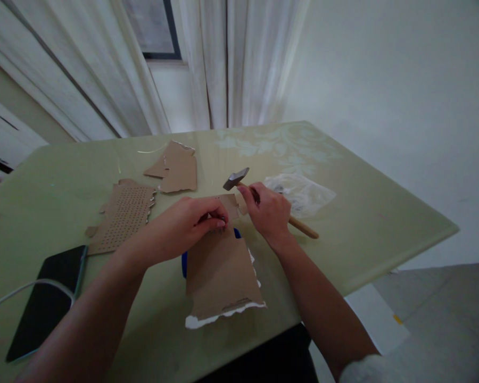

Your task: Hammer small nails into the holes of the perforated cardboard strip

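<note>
My right hand (pixel 268 210) grips a hammer (pixel 236 178) by its wooden handle near the head. The steel head points up and left, just above the cardboard. My left hand (pixel 201 223) is closed in a pinch over the upper part of a torn piece of brown cardboard (pixel 223 271). Whatever sits between its fingertips is too small to make out. Beneath the cardboard, edges of a blue object (pixel 184 264) stick out at the left and top. A smaller cardboard flap (pixel 228 205) lies just beyond the left fingers.
Left of my hands lies cardboard punched with rows of holes (pixel 127 213). Torn cardboard pieces (pixel 181 167) rest farther back. A clear plastic bag (pixel 301 194) with small dark contents is on the right. A dark tablet (pixel 50 298) and white cable (pixel 58 285) occupy the table's near left.
</note>
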The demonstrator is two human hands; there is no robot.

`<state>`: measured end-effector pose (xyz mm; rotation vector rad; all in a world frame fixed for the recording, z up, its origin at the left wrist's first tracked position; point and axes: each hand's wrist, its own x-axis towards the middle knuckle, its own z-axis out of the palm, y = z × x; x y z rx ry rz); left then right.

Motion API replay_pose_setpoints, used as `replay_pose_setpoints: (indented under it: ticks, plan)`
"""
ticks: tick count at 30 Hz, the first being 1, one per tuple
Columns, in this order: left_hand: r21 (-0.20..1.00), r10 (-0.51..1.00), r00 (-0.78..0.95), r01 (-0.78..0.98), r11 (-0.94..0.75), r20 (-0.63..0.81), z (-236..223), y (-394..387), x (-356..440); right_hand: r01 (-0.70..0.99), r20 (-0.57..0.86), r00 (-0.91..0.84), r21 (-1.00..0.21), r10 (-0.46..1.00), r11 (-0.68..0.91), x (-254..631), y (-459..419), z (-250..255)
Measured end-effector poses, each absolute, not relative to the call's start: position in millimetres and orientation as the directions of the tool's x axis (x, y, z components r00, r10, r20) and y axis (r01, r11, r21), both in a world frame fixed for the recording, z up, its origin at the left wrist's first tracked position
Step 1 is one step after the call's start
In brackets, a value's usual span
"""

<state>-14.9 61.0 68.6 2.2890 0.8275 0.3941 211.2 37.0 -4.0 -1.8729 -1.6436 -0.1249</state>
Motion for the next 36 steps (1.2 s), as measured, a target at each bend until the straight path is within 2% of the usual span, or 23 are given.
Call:
replay_pose_setpoints:
  ticks: [18, 25, 32, 36]
  plan:
    - [0.672, 0.65, 0.759, 0.455, -0.585, 0.051, 69, 61, -15, 0.925, 0.465, 0.205, -0.379, 0.861, -0.016, 212, 38, -6]
    - [0.628, 0.636, 0.769, 0.463, -0.625, 0.066, 66, 60, -13, 0.93, 0.461, 0.207, -0.366, 0.863, -0.029, 213, 39, -7]
    - [0.675, 0.604, 0.796, 0.423, -0.605, 0.042, 63, 67, -15, 0.883, 0.507, 0.254, -0.47, 0.824, 0.017, 223, 15, 32]
    - [0.705, 0.589, 0.806, 0.381, -0.598, 0.063, 59, 71, -16, 0.875, 0.523, 0.168, -0.469, 0.835, 0.118, 227, -18, 64]
